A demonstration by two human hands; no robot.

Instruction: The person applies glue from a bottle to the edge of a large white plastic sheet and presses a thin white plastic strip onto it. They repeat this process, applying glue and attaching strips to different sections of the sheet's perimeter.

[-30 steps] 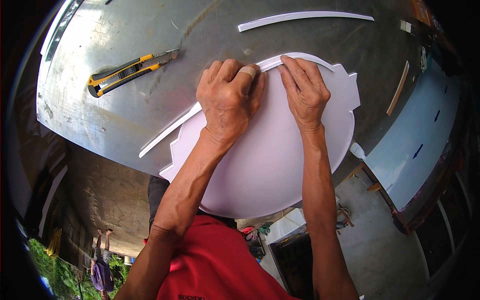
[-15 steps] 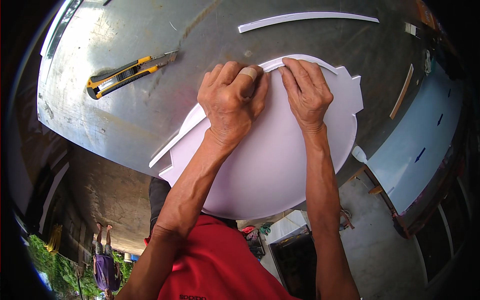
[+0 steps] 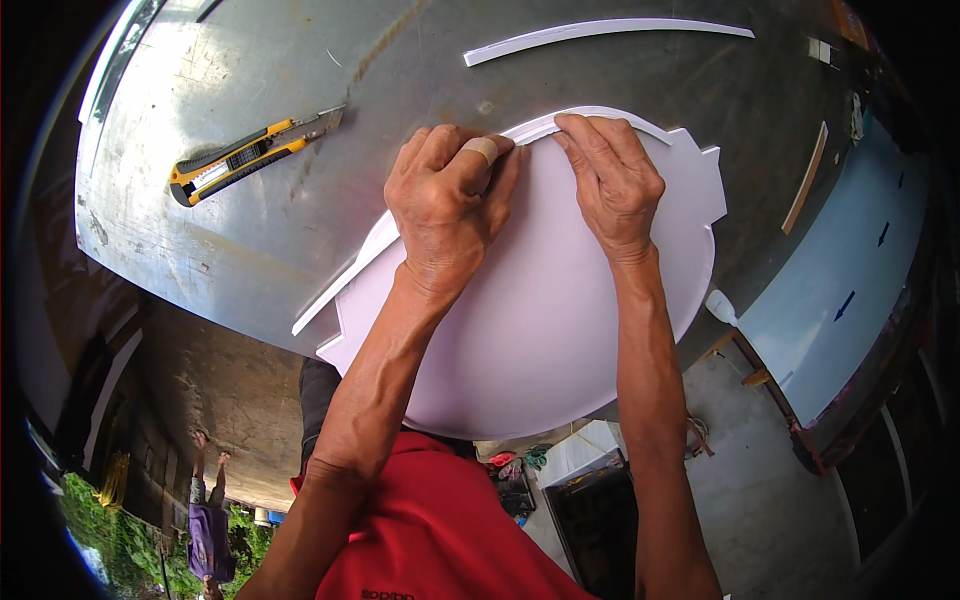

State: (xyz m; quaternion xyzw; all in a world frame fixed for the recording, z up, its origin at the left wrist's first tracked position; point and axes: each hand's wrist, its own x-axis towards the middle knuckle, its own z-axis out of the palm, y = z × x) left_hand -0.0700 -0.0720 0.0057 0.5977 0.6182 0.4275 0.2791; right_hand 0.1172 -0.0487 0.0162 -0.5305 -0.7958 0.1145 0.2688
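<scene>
A large white rounded panel with stepped notches at its sides lies at the table's near edge. Along its far rim runs a thin white strip, whose left end sticks out straight past the panel. My left hand is closed on the strip at the panel's upper left, a tan bandage round one finger. A short way to the right, my right hand pinches the same strip against the rim, thumb on the inner side. Both hands' fingertips partly hide the strip.
A yellow-and-black utility knife lies left on the metal table, blade out. A loose curved white strip is at the far side. To the right are a thin brown strip, a white bottle and a light-blue sheet.
My left hand has slid slightly left along the strip, widening the gap between my hands. The right hand stays nearly in place. The view has shifted a little.
</scene>
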